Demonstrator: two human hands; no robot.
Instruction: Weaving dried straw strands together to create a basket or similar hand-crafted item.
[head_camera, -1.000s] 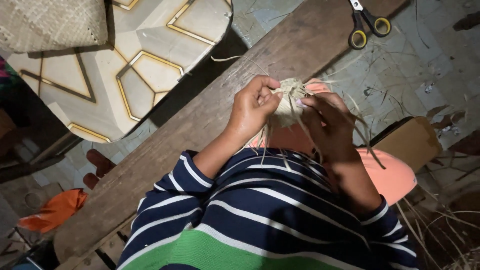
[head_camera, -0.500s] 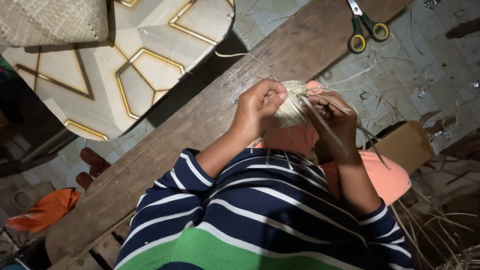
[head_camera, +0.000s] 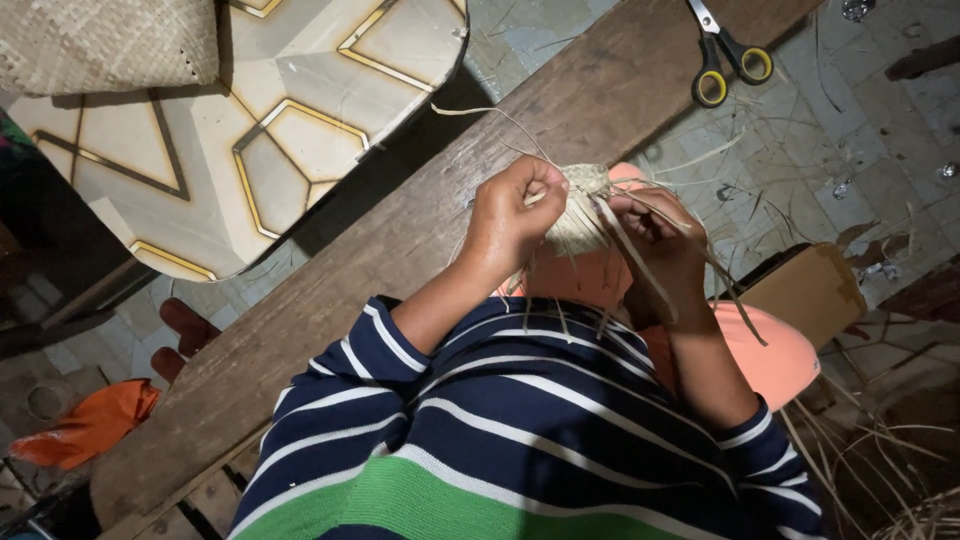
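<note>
A small woven piece of pale straw (head_camera: 580, 215) is held between both hands in front of my chest, over a long wooden plank (head_camera: 420, 240). My left hand (head_camera: 515, 215) grips its left side, fingers closed on a strip, and a thin strand curves away from it to the upper left. My right hand (head_camera: 660, 240) pinches loose flat strips on the right side; several strips hang down past my wrist. My sleeves are navy with white stripes.
Yellow-handled scissors (head_camera: 725, 60) lie on the plank at the top. A patterned table top (head_camera: 270, 150) with a woven mat (head_camera: 100, 45) is at the upper left. Straw scraps litter the tiled floor (head_camera: 850, 130). An orange cloth (head_camera: 85, 430) lies lower left.
My hands and the woven piece have stayed in nearly the same spot. A thin strand has been drawn out and now arcs up to the left of my left hand.
</note>
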